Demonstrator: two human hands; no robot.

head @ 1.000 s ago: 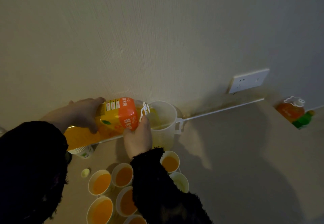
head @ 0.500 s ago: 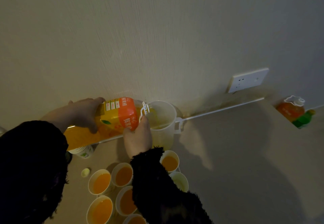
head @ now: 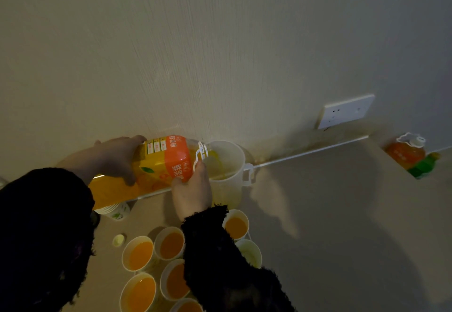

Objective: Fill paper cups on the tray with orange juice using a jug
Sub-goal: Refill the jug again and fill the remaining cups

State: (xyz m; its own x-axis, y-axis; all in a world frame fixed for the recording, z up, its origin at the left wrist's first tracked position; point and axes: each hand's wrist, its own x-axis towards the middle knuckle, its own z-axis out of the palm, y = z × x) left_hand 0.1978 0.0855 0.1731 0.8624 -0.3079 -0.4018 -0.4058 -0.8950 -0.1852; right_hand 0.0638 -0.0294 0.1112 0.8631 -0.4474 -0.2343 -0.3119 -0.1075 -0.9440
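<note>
juice bottle: a big orange juice bottle (head: 156, 165) is held nearly flat above the table's back edge, its neck laid over the mouth of the jug.
left hand: the left hand (head: 115, 157) is wrapped over the bottle's rear half from above, fingers curled down its near side.
right hand: the right hand (head: 193, 189) is clasped under the bottle's shoulder beside the red label, thumb raised against the white carry handle (head: 199, 152).
jug: a translucent plastic jug (head: 227, 165) is stood upright at the wall, just behind the cups, handle turned to the right. a pale yellow tint is seen through its side; how far it is filled cannot be told.
filled cups: orange juice is seen in a paper cup (head: 236, 225) just in front of the jug, and in a cluster of cups (head: 140, 255) packed rim to rim at the lower left.
empty cup: one white cup (head: 249, 253) with no orange in it is set touching the filled one in front of the jug.
sleeves: the cup group is partly covered by the black fuzzy right sleeve (head: 220, 262).
cup stack: a stack of spare cups (head: 115, 211) is lying on its side under the bottle's base.
cap: a small pale bottle cap (head: 119, 240) is lying on the table (head: 318, 214), left of the cups.
far right: a second orange bottle (head: 406, 152) and a green bottle (head: 423, 165) are seen beyond the table's right edge, well apart from the work.
wall: a white socket plate (head: 344, 111) is fixed low on the wall, to the right of the jug.
</note>
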